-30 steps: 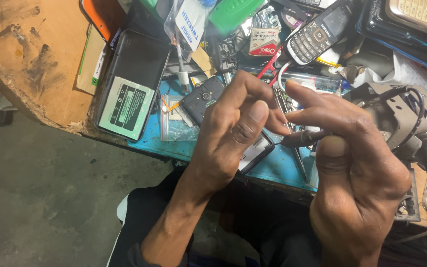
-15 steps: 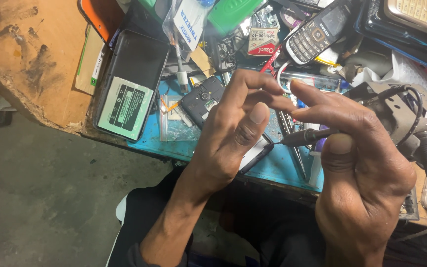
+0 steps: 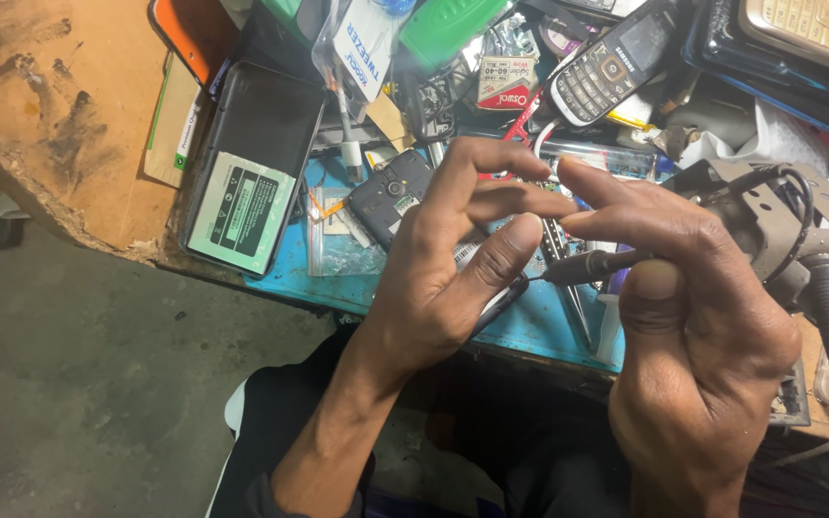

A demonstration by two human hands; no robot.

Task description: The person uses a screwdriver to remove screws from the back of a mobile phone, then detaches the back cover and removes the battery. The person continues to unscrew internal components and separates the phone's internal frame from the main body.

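a view from above of two bare hands working at a cluttered blue surface (image 3: 549,336). the left hand (image 3: 453,278) is raised over the middle of the surface, its grip pinching the edge of a thin dark phone (image 3: 501,299) between thumb and fingers; most of the phone is hidden behind the palm, with only its lower edge showing below the thumb. the right hand (image 3: 702,326) sits just beside it, its grip pressed together around a dark slim tool (image 3: 592,266), held like a pen, with the fine tip pointing left and reaching the phone near the left thumb. the index fingers of both hands nearly meet above the tool.

behind the hands the surface is crowded. a black phone back with a camera hole (image 3: 390,197) lies just beyond the left fingers, on small clear plastic bags (image 3: 338,240). to the left lies a large dark device with a pale green labelled battery (image 3: 240,211) on it. farther back are a small keypad phone (image 3: 606,67), a green case (image 3: 448,24) and a packaged tweezer (image 3: 362,43). at the right edge stands a grey metal stand (image 3: 798,221) with a black cable. bare worn wood (image 3: 50,105) fills the upper left, and grey floor (image 3: 79,384) shows below.
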